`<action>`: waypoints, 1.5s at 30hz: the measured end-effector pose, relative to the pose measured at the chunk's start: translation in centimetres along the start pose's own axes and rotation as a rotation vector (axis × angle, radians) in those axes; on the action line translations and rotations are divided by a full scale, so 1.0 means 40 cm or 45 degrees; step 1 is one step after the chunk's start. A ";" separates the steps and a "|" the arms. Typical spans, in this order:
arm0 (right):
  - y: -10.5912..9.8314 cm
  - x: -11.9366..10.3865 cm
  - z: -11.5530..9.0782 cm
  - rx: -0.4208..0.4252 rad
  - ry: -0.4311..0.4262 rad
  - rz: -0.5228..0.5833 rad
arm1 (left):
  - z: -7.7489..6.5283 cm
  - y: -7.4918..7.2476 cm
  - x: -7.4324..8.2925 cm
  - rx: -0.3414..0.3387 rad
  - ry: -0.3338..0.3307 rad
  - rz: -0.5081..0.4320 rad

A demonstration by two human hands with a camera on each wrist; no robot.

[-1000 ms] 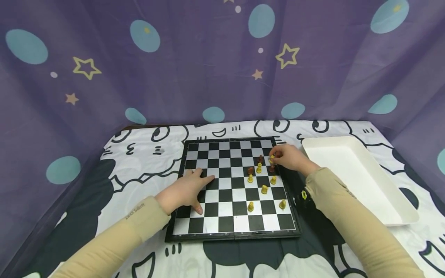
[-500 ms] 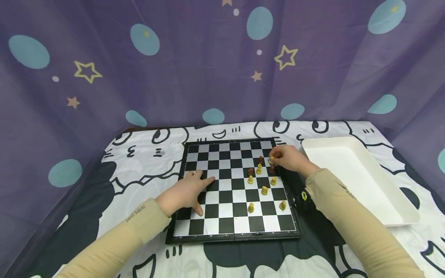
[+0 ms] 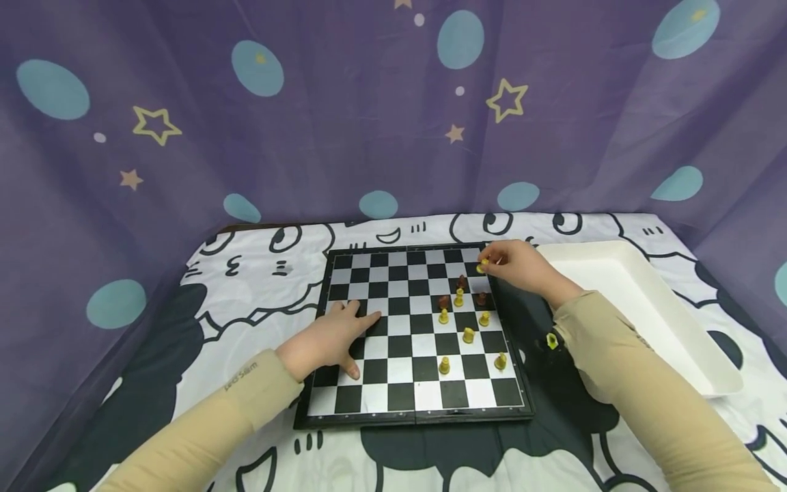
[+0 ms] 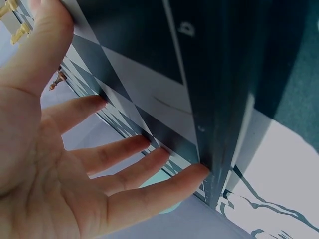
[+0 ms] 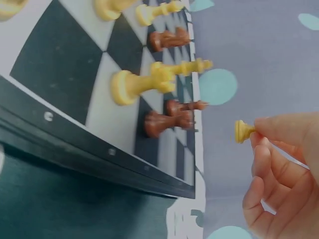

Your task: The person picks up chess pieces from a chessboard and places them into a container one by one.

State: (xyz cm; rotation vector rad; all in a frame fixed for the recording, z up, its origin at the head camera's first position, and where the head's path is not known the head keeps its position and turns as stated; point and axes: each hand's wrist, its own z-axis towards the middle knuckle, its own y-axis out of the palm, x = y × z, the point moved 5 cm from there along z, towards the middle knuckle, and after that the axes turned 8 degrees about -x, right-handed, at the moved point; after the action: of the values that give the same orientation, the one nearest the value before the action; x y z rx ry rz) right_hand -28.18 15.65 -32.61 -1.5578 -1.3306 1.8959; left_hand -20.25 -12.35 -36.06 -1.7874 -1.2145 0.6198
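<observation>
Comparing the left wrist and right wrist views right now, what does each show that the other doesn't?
Only the left wrist view shows the left hand, its fingers spread over the chessboard. Only the right wrist view shows the right hand pinching a small yellow piece. Both show parts of the board, other yellow pieces, at least one brown piece and the curtain.

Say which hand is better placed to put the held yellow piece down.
Probably the right hand: it pinches the yellow piece and is nearer the white tray. The left hand lies spread at the left side of the board, holding nothing.
</observation>
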 end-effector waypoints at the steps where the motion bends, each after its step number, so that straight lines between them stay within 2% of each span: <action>1: -0.009 -0.004 -0.004 0.008 -0.002 0.002 | 0.000 -0.001 0.000 -0.001 0.002 0.003; 12: -0.111 -0.008 -0.056 0.074 -0.003 -0.052 | -0.002 -0.005 -0.004 -0.014 0.000 -0.006; 17: -0.162 0.024 -0.079 0.133 -0.002 -0.068 | -0.002 -0.006 -0.007 -0.019 0.000 -0.013; 23: -0.199 0.092 -0.103 0.154 0.049 -0.072 | -0.002 -0.004 -0.007 -0.028 -0.003 -0.021; 29: -0.195 0.176 -0.112 0.132 0.139 -0.076 | 0.000 -0.005 -0.003 -0.020 -0.004 -0.013; 36: -0.155 0.260 -0.107 0.039 0.225 -0.015 | -0.001 -0.006 0.002 -0.036 -0.007 -0.011; 45: -0.120 0.292 -0.096 0.028 0.244 -0.008 | -0.005 -0.007 0.007 -0.021 -0.005 -0.022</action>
State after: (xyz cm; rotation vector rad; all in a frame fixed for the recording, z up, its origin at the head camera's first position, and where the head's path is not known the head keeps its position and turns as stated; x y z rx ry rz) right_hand -30.00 28.48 -35.19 -1.6750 -1.2261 1.7028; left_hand -20.12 -12.12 -35.71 -1.7885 -1.2397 0.6050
